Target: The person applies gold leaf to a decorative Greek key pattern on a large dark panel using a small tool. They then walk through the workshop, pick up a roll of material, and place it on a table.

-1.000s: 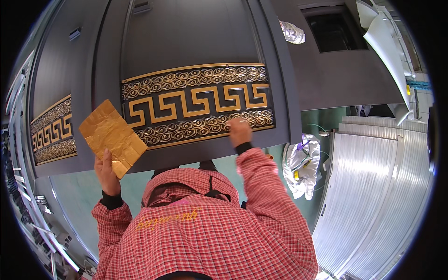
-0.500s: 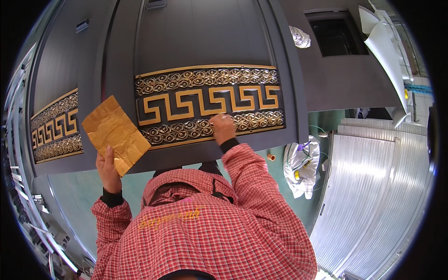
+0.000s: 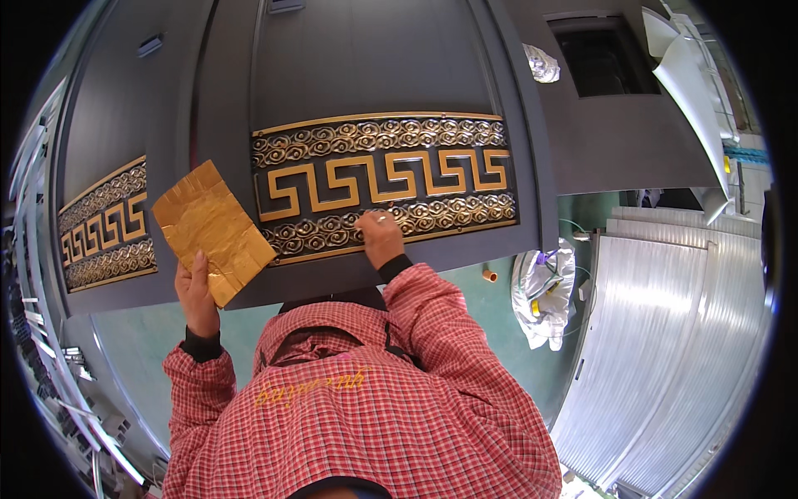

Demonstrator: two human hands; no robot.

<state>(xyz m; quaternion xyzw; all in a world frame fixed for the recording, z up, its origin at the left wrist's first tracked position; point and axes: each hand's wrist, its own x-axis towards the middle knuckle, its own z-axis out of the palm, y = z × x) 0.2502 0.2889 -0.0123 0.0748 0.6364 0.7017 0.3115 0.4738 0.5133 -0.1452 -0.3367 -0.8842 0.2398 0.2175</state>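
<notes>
A gold-coloured, creased sheet (image 3: pixel 208 220) is in my left hand (image 3: pixel 196 295), the thumb pressed on its face and the fingers behind it. It looks like foil-faced card or paper, and its upper left edge is ragged. To the right, my right hand (image 3: pixel 382 238) is closed at the lower border of a raised ornamental band (image 3: pixel 399 179). Its fingertips meet the gold scroll pattern; whatever they pinch, if anything, is hidden. Gold key-fret shapes run between two rows of scrolls on this band, set across a dark grey door panel (image 3: pixel 374 71).
A second ornamental band (image 3: pixel 104 223) lies on the panel at left. Dark grey sheet with a rectangular opening (image 3: pixel 603 56) is at upper right. Beyond the panel's near edge are a small copper-coloured tube (image 3: pixel 490 276), a silvery bag (image 3: pixel 544 295) and stacked ribbed sheets (image 3: pixel 657 333).
My right hand has slid left along the lower scroll border. My left hand still holds the gold sheet in nearly the same place. The whole view has shifted slightly.
</notes>
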